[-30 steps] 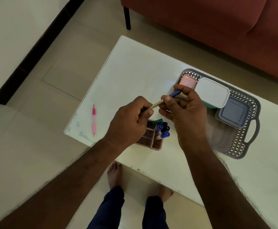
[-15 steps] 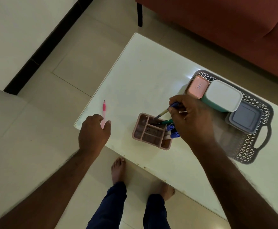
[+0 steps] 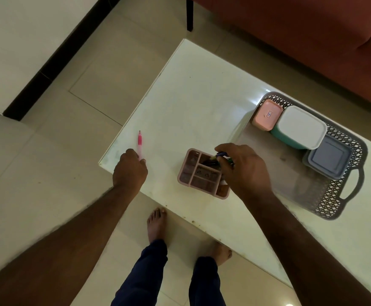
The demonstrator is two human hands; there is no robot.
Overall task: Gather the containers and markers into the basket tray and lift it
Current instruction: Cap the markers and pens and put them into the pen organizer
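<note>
A grey lattice basket tray (image 3: 337,202) lies at the table's right, holding a pink container (image 3: 266,114), a white-lidded teal container (image 3: 299,127) and a grey container (image 3: 328,157). A pink divided organizer (image 3: 199,173) stands near the front edge. My right hand (image 3: 244,168) hovers over its right side, fingers pinching a blue-capped marker (image 3: 218,155) whose tip points into a compartment; other markers are mostly hidden under the hand. A pink pen (image 3: 139,143) lies at the table's left corner. My left hand (image 3: 129,170) rests at the pen's near end, fingers touching it.
The white table (image 3: 191,102) has its left corner beside my left hand and its front edge above my bare feet (image 3: 156,224). A red-brown sofa (image 3: 301,40) runs along the far side. Tiled floor lies to the left.
My left hand let go of the marker and moved left to the pink pen. My right hand lowered the blue-capped marker toward the organizer.
</note>
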